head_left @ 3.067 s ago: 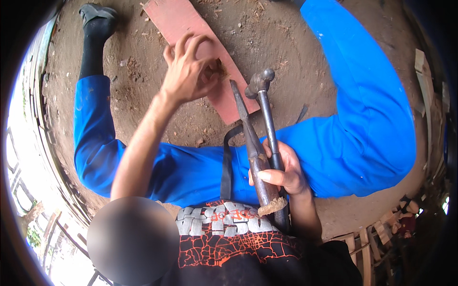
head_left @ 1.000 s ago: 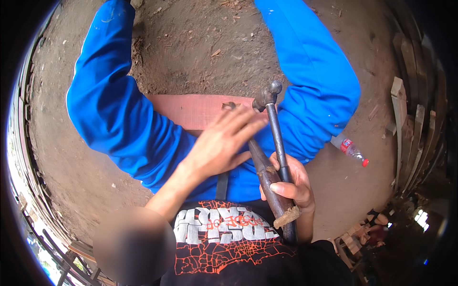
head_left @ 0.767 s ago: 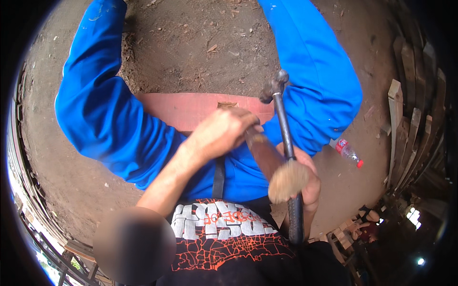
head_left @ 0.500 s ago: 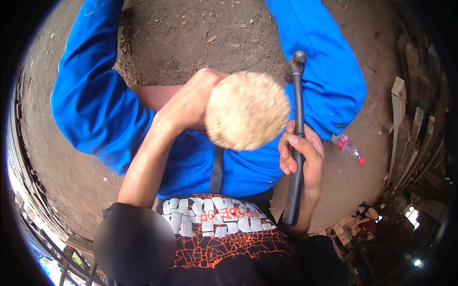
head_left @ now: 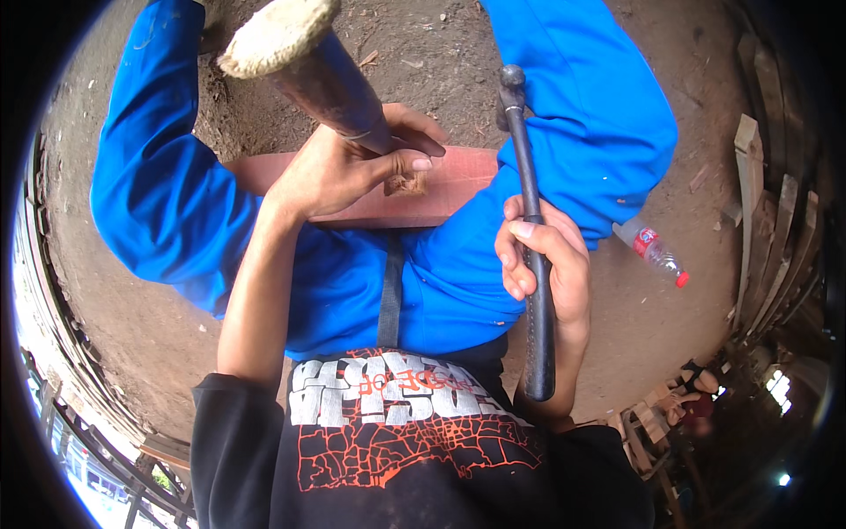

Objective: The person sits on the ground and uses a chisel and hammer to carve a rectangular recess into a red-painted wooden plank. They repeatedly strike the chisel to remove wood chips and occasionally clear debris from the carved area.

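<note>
My left hand point(head_left: 339, 172) is wrapped round the lower part of a chisel point(head_left: 335, 88). The chisel leans to the far left, its frayed, pale, mushroomed handle end raised. Its cutting tip is hidden behind my fingers. Under that hand lies a reddish wooden board point(head_left: 463, 176), across and between my legs. A rough-edged hollow point(head_left: 410, 185) is cut in the board beside my left thumb. On the right, my right hand point(head_left: 551, 256) grips a hammer point(head_left: 526, 167) by its dark handle. The hammer's small rounded metal head points away from me, over my right thigh, apart from the chisel.
A plastic bottle point(head_left: 654, 251) with a red cap lies on the dirt floor point(head_left: 656, 339) right of my leg. Timber pieces point(head_left: 775, 238) are stacked at the far right. Wood chips dot the ground ahead. A person point(head_left: 696, 397) is dimly visible at the lower right.
The chisel's handle end has swung to the far left, uncovering the board and its hollow. The hammer has shifted slightly left and away from me. My left hand still holds the chisel.
</note>
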A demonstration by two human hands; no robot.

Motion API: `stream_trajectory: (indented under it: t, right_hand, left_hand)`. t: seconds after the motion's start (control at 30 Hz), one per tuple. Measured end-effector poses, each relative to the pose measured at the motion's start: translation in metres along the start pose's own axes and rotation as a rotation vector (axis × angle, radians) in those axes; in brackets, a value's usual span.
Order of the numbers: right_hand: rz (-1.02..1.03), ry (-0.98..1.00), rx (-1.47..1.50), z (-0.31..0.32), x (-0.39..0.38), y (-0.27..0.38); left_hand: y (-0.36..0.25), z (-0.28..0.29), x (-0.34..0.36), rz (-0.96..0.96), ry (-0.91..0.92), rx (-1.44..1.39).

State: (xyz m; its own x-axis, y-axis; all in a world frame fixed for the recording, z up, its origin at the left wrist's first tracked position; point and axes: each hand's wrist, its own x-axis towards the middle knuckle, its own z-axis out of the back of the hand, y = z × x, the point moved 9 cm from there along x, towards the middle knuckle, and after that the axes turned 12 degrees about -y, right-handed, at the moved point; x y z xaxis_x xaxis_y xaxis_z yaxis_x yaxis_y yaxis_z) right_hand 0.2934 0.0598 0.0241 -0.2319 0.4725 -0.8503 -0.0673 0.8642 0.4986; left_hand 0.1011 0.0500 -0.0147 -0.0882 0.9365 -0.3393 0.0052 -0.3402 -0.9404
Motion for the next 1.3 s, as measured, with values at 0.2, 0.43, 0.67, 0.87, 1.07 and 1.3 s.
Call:
stream_trajectory:
  t: [0.2,0.43,0.67,0.87,1.07,1.3]
  right_hand:
    - [-0.011,0.015,-0.001,-0.001,0.002,-0.002]
    - [-0.021,0.031,0.006,-0.001,0.005,-0.003]
    - [-0.025,0.02,-0.03,-0.003,0.008,-0.002]
    - [0.0,0.01,-0.047,-0.002,0.006,-0.003]
    - [0.164,0.113,-0.009,0.007,-0.018,-0.008]
    - [0.394,0.376,0.064,0.038,-0.093,-0.026]
  left_hand:
    - [0.014,0.001,0.001,0.018,-0.025,-0.057]
    - [0.01,0.003,0.002,-0.016,-0.056,-0.004]
    - [0.001,-0.004,-0.004,-0.044,-0.008,0.337]
    - [-0.016,-0.039,-0.031,-0.354,0.127,0.267]
    - [-0.009,-0.064,-0.055,-0.573,-0.033,0.474]
    - [0.01,-0.053,-0.059,-0.496,-0.215,0.203]
